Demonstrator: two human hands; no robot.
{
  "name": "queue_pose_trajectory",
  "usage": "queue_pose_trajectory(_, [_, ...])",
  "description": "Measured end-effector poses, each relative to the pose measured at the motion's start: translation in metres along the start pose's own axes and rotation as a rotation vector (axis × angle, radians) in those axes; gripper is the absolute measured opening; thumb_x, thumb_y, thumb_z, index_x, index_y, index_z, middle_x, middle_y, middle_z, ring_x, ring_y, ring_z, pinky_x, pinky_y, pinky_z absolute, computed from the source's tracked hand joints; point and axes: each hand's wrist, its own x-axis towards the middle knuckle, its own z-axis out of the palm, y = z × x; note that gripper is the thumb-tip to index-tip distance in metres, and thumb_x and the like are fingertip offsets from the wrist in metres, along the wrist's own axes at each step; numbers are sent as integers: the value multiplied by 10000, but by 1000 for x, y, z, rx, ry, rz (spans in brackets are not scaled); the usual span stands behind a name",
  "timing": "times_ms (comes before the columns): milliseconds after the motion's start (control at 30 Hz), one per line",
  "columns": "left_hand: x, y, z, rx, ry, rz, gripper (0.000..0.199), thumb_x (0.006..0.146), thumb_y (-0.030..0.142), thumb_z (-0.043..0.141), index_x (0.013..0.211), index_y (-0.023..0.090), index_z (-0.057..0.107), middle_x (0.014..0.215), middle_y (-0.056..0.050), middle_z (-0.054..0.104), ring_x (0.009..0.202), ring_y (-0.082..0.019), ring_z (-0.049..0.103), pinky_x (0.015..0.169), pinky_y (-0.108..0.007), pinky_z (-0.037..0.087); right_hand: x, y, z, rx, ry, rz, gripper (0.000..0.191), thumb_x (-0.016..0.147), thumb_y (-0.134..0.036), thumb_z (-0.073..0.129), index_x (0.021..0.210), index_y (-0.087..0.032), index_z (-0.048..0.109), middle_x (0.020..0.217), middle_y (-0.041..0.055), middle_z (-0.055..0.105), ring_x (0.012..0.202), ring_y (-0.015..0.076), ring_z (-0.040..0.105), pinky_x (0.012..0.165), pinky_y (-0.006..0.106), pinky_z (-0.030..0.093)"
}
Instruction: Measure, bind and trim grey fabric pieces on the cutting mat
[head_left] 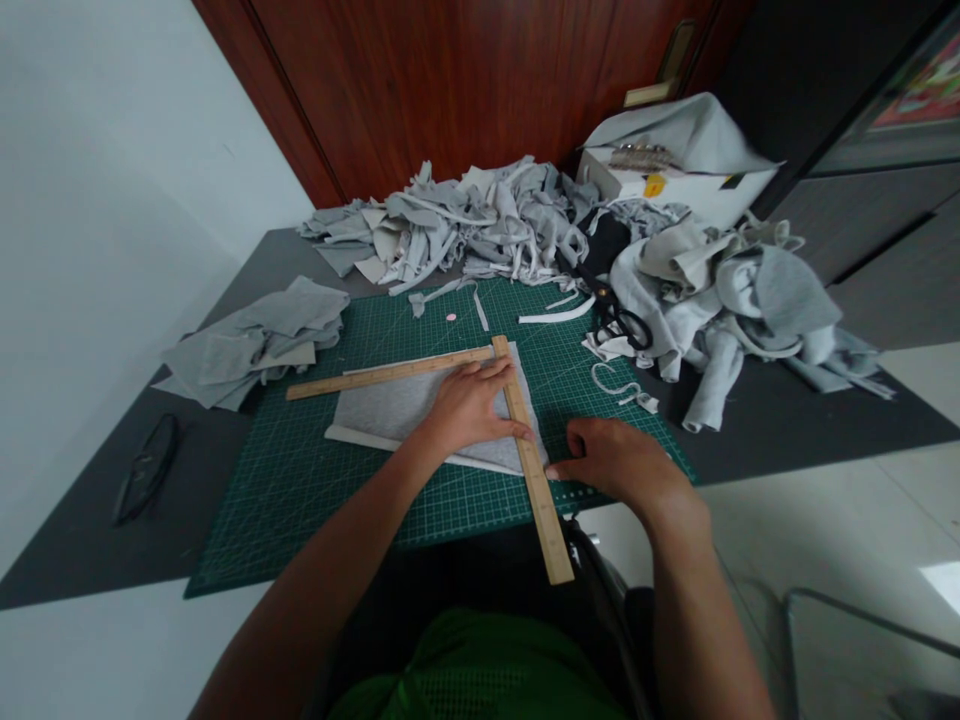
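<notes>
- From the head camera I see grey cloth (390,405) lying flat mid-mat on the green mat (285,480), towards the bench's (217,440) near edge.
- The left hand (472,405) is spread over the cloth, thumb on a wooden ruler (531,460) that crosses the cloth's right end and juts past the near edge.
- A second ruler (390,374) lies along the cloth's far edge.
- The right hand (619,460), apart from the left, is half curled at the cloth's near right corner; I cannot tell whether it pinches.
</notes>
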Motion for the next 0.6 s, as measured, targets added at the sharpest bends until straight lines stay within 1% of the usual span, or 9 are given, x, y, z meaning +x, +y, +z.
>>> queue_pose_trajectory(133, [1,1,1,-13,35,-26,1077,679,865,732,1508,213,516,1608,-122,490,1439,-341,514,1241,-468,346,0,-1,-1,3,-12,-1,300,786,-437,781,737,-239,560,747,9,658,674,178,564,566,303,266])
queue_pose_trajectory(300, [1,3,-1,13,8,-41,1067,690,867,720,1476,165,551,1598,-151,495,1432,-362,513,1230,-467,360,1,2,2,-1,3,-27,304,790,-448,780,747,-237,565,735,5,649,677,177,558,571,306,256])
queue_pose_trajectory(433, [1,3,-1,34,-4,-19,1041,707,869,706,1482,192,551,1613,-133,480,1401,-369,535,1204,-484,382,2,3,3,-2,-10,-17,308,789,-462,782,754,-238,573,745,0,651,685,174,559,570,306,257])
queue_pose_trajectory(600, [0,4,-4,24,-4,-17,1042,718,861,706,1510,210,517,1612,-124,483,1392,-367,538,1193,-492,389,4,5,4,-2,9,-23,318,774,-474,792,749,-240,578,744,2,656,670,174,548,566,305,255])
